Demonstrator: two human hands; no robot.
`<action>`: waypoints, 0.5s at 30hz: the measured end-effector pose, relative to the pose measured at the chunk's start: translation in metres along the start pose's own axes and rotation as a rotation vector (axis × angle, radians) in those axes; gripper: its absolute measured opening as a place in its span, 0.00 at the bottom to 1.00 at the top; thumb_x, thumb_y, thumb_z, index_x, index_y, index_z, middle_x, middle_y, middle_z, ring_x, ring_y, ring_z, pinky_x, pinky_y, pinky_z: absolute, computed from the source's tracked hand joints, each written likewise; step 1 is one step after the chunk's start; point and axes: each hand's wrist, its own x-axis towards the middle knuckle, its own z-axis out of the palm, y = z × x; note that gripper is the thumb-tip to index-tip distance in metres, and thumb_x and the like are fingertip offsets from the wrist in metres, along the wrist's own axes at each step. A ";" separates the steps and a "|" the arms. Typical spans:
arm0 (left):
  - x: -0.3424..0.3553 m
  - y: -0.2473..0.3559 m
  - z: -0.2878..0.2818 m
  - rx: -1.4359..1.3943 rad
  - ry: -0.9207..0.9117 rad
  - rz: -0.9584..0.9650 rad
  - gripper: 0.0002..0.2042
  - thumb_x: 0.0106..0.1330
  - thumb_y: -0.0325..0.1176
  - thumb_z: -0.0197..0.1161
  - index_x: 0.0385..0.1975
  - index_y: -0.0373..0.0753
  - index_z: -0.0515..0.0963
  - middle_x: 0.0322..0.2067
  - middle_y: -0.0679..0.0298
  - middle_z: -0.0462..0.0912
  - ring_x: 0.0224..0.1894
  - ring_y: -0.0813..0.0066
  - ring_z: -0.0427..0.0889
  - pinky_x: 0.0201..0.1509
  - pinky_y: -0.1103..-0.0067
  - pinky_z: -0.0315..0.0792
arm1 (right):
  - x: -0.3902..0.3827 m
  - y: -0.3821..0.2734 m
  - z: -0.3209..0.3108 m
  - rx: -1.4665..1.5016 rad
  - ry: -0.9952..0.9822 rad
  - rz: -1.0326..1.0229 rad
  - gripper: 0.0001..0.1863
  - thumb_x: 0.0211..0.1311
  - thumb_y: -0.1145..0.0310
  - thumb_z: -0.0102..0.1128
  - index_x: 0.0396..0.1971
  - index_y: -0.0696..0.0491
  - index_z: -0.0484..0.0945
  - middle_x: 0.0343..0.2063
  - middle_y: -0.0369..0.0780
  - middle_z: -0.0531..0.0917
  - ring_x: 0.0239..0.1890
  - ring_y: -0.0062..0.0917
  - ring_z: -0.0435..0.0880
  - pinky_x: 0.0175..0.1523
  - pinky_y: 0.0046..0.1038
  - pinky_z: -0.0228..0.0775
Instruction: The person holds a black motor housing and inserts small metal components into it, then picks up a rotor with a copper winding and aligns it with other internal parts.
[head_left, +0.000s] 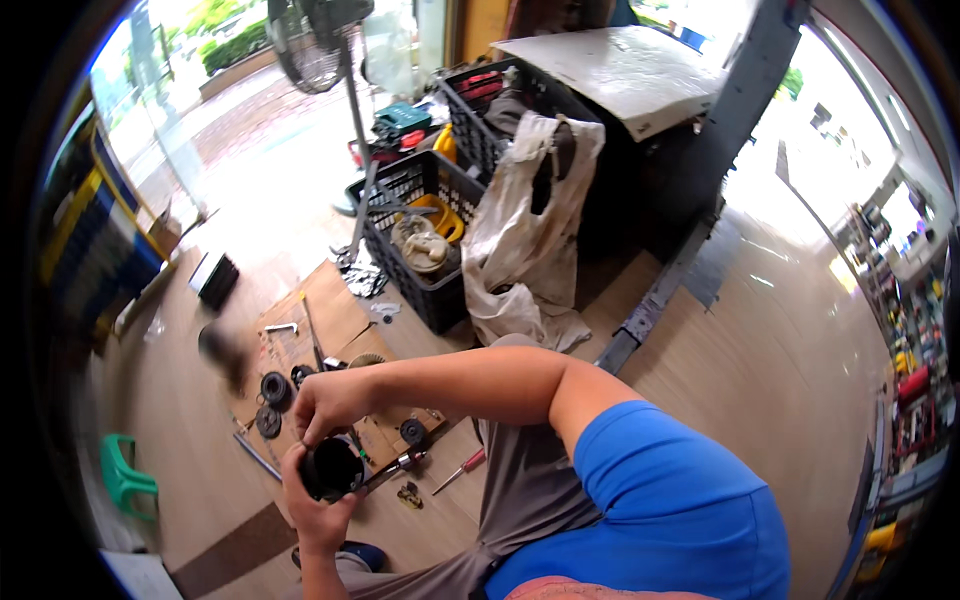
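Note:
My left hand [318,512] is wrapped around a black hollow cylinder [318,482], its open end facing up toward me. At the cylinder's far rim, my right hand [332,404] has its fingers pinched together; what lies between them is too small to make out. Just beyond both hands, a black ring-shaped part [275,388] and a black disc-like part [268,422] lie on a brown cardboard sheet [325,295]. A smaller black round part [413,431] is to the right of the cylinder. Close to my knee lies a screwdriver with a red handle [472,460].
Black plastic crates [440,300] stand ahead, one with a whitish bag [530,230] hanging over it. An L-shaped key [282,327] lies on the cardboard. At the left are a green stool [128,475] and a blurred dark object [218,345]. A grey metal post [735,110] rises at right.

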 end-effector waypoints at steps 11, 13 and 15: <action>0.012 0.000 -0.006 -0.470 0.124 -0.202 0.36 0.44 0.23 0.74 0.58 0.33 0.65 0.49 0.60 0.77 0.50 0.74 0.78 0.56 0.77 0.73 | 0.003 -0.002 -0.008 0.170 0.166 0.040 0.09 0.65 0.68 0.62 0.38 0.59 0.81 0.25 0.34 0.81 0.26 0.17 0.80 0.31 0.20 0.73; 0.013 0.007 -0.015 -0.517 0.113 -0.265 0.36 0.45 0.20 0.71 0.58 0.33 0.64 0.49 0.60 0.77 0.51 0.75 0.78 0.57 0.77 0.73 | 0.005 -0.005 -0.003 0.253 0.207 0.041 0.08 0.66 0.68 0.62 0.38 0.57 0.80 0.25 0.34 0.81 0.26 0.17 0.80 0.32 0.19 0.73; 0.007 0.004 -0.024 -0.511 0.133 -0.285 0.36 0.45 0.20 0.71 0.58 0.33 0.63 0.49 0.60 0.76 0.52 0.74 0.78 0.58 0.77 0.74 | 0.010 -0.006 0.002 0.294 0.197 0.041 0.06 0.67 0.70 0.61 0.37 0.56 0.80 0.26 0.34 0.82 0.26 0.16 0.80 0.32 0.19 0.73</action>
